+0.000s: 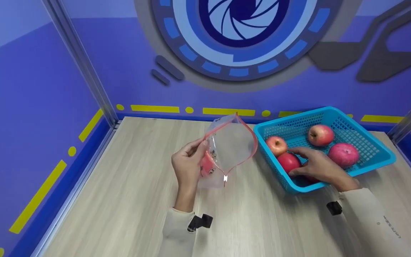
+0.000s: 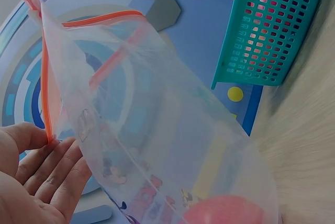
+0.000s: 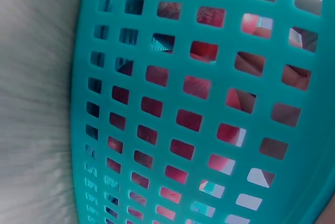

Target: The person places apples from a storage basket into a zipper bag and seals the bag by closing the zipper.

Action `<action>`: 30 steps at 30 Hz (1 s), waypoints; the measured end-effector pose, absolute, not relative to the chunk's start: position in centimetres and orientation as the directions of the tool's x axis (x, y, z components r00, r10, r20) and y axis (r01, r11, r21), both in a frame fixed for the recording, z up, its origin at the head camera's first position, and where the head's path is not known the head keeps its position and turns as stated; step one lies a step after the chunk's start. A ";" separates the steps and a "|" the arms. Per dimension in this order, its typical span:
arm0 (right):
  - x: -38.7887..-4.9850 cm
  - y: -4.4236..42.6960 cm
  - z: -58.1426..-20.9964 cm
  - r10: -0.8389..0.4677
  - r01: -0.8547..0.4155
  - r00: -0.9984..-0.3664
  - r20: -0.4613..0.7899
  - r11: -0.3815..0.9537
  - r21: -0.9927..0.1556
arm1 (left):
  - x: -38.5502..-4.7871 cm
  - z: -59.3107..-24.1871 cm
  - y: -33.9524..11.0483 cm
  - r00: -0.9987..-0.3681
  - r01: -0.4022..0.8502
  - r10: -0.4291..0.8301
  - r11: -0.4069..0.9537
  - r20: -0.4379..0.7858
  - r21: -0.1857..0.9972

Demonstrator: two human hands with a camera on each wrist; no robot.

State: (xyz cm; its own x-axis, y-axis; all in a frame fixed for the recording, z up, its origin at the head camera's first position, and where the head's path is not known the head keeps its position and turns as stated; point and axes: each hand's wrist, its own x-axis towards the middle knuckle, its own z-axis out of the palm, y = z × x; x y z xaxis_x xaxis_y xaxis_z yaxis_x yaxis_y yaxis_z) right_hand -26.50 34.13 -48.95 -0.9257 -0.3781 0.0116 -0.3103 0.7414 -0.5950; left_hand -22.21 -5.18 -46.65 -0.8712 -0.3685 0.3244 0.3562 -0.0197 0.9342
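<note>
Left hand (image 1: 187, 162) pinches the translucent red-edged plastic bag (image 1: 232, 144) near the pale wood-grain counter's (image 1: 137, 178) far edge; right hand (image 1: 316, 164) grips 1 round red fruit (image 1: 288, 163) in the blue plastic basket (image 1: 364, 134), toward the far-right corner. Advised: bag mouth wide, fruit lifted clear.

This looks like a purpose-built booth, perhaps a lab or demonstration station: blue-violet wall panels (image 1: 23, 114) close in a wood-grain surface (image 1: 134, 214), metal posts (image 1: 81, 60) stand at its corners, and the back carries a printed camera-shutter emblem (image 1: 243, 53) above yellow dashes (image 1: 155, 108).
</note>
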 end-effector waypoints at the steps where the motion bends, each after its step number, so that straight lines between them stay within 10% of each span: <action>1: -26.6 34.1 -49.0 -0.382 -0.314 -0.924 0.010 0.743 -0.591 | -22.2 -46.7 -5.2 -0.870 0.357 -0.370 -0.016 0.326 0.934; 30: -26.5 34.0 -48.8 -0.334 -0.278 -0.942 0.029 0.732 -0.622 | -22.1 -46.5 -5.3 -0.880 0.344 -0.356 -0.023 0.314 0.939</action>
